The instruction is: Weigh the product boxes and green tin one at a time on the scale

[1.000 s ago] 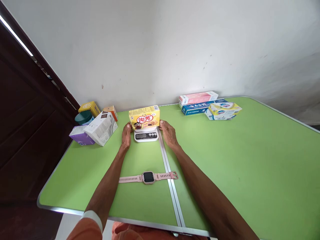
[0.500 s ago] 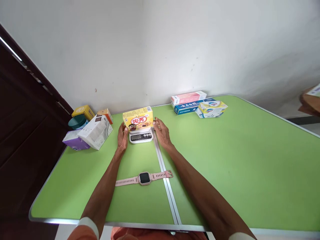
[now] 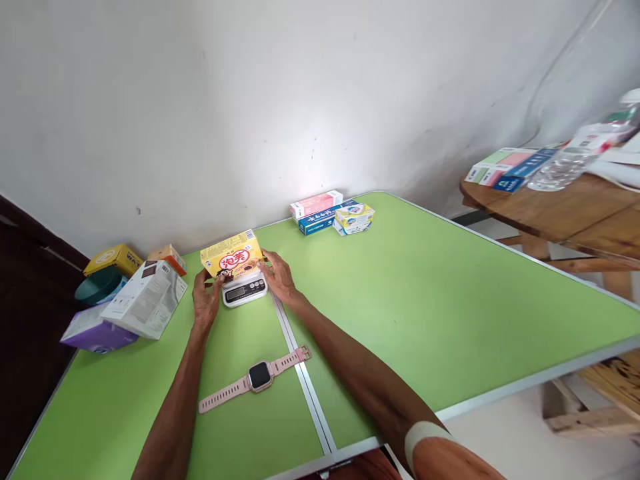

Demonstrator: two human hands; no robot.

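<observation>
A yellow snack box [image 3: 231,257] with a red-and-white label rests at the back of a small white digital kitchen scale [image 3: 245,291]. My left hand [image 3: 206,300] grips the box's left end, its thumb at the lower front corner. At the opposite end, my right hand [image 3: 279,277] has its fingers closed against the box's side. The scale's display and buttons show in front of the box; its weighing plate is mostly hidden. Nearer to me, a pink smartwatch [image 3: 260,376] lies face up between my forearms with its strap stretched out.
White [image 3: 145,299], purple [image 3: 100,328], yellow [image 3: 116,259] and orange [image 3: 170,257] boxes crowd the left, beside a dark green round lid [image 3: 100,285]. Toothpaste-style boxes [image 3: 320,217] and soap boxes [image 3: 354,217] sit by the wall. A wooden table [image 3: 560,217] at right bears a plastic bottle [image 3: 565,168].
My view has swung to the right, bringing the wooden table and bottle into sight. The snack box stays at the scale between my hands; my left thumb now overlaps its front.
</observation>
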